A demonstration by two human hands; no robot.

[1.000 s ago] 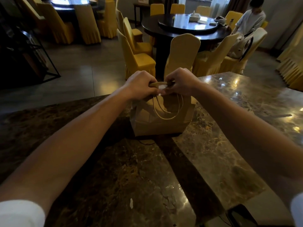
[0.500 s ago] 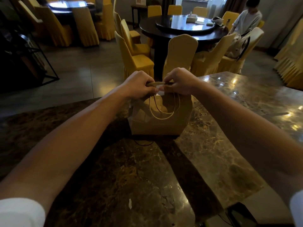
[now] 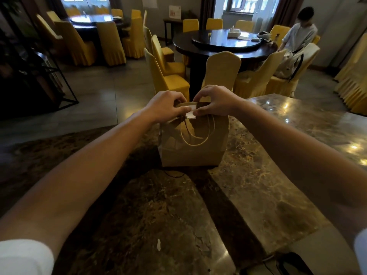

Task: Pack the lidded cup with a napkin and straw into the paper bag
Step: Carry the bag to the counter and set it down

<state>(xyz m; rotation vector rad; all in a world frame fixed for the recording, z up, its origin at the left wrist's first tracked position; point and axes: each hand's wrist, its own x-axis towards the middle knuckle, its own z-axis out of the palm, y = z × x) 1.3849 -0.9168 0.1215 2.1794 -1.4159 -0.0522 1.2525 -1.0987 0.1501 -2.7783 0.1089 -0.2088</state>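
Note:
A brown paper bag [image 3: 193, 153] stands upright on the marble table [image 3: 268, 185], its cord handles hanging down its near face. My left hand [image 3: 164, 108] and my right hand [image 3: 216, 101] both pinch the folded top edge of the bag, with a small white piece [image 3: 191, 113] between their fingertips at the fold. The cup, the napkin and the straw are hidden from view.
A dark object [image 3: 294, 264] with a thin cable lies at the table's near right edge. Beyond the table stand yellow-covered chairs [image 3: 220, 71] and a round dark table [image 3: 224, 44] where a person [image 3: 299, 34] sits. A black metal rack [image 3: 33, 76] is on the left.
The view has tilted slightly upward. Both hands remain at the bag's top; the fingers have spread a little and the white piece now shows more between them.

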